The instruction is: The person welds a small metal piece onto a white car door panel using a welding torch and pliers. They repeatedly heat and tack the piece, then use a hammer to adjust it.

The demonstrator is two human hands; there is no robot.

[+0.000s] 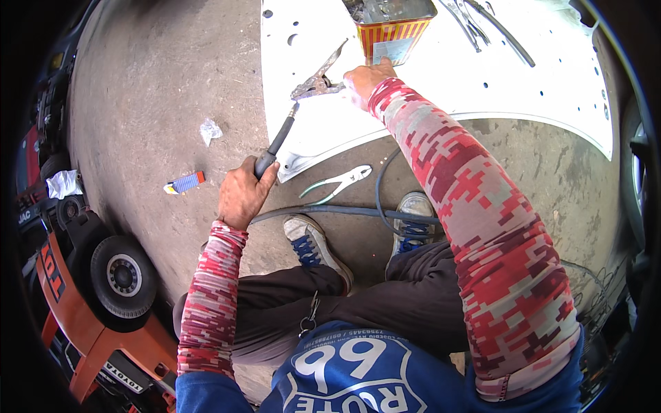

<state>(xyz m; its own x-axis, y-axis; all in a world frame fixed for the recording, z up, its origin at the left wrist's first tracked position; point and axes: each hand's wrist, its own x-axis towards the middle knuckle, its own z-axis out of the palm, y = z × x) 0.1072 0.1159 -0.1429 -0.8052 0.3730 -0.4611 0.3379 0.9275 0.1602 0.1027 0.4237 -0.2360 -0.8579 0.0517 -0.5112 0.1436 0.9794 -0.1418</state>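
My left hand [244, 187] is wrapped round the black handle of a welding torch [281, 136]. Its thin metal tip reaches the jaws of rusty locking pliers [318, 84], which sit at the left edge of a white car body panel [441, 93]. My right hand [368, 81] is closed at the end of one plier handle, just in front of a red-and-yellow striped tin [394, 34]; glare washes out part of its fingers. Slip-joint pliers [339, 184] with pale green handles rest on the floor between my hands and feet.
More locking pliers [465, 24] and a black hose piece [506, 38] lie on the panel. A cable [337, 210] crosses the floor by my shoes. Crumpled plastic [211, 131] and a small box [184, 182] lie left. An orange forklift [103, 323] stands lower left.
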